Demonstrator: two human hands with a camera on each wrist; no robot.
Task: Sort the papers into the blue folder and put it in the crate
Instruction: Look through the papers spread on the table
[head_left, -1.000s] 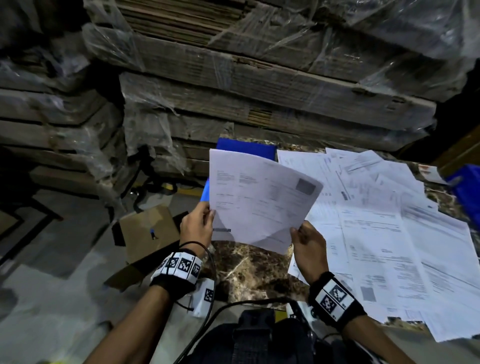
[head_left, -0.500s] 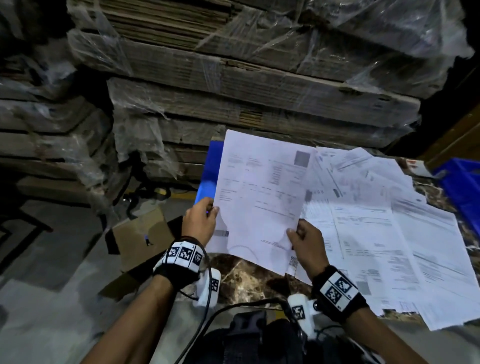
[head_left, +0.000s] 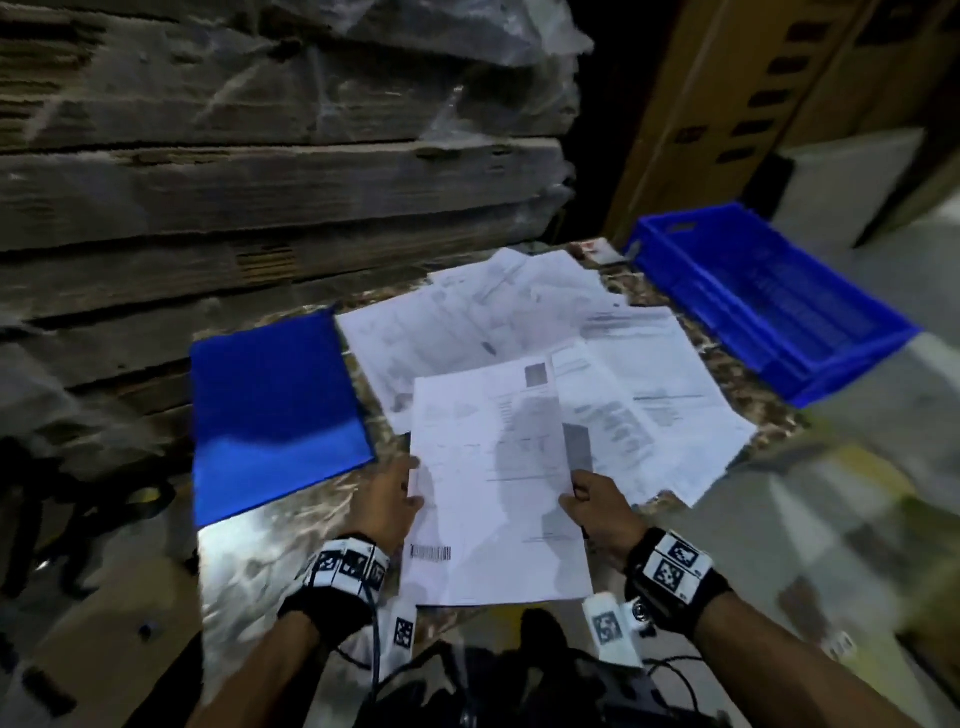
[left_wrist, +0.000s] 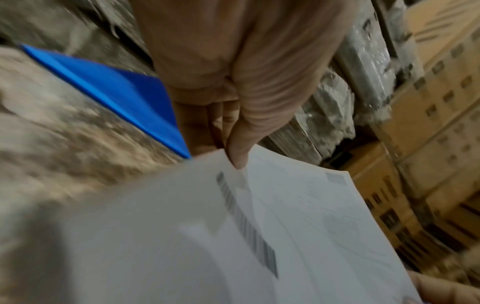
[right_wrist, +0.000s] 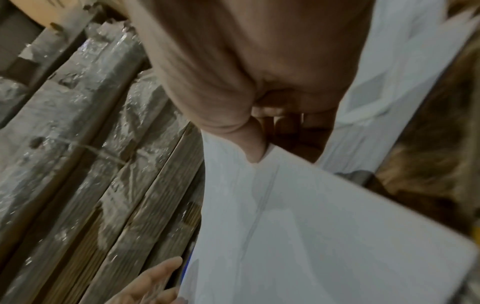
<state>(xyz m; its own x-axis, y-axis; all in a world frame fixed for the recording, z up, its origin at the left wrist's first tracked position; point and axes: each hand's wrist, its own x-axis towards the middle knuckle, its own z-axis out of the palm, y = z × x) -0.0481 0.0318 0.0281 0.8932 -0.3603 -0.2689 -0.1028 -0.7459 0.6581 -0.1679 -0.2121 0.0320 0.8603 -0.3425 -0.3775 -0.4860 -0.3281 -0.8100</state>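
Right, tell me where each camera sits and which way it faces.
Head: worn on the head, looking down at held sheet, blue folder, blue crate; both hands show.
Left wrist: along left hand to the sheet's edge.
Right wrist: along right hand to the opposite edge.
All three share the sheet.

Behind the far edge of the marble table (head_left: 291, 525) stand stacks of flat cardboard (head_left: 260, 182) wrapped in plastic film; brown cartons (head_left: 727, 104) stand behind its far right corner; a small red-and-white card (head_left: 595, 251) lies near that corner.
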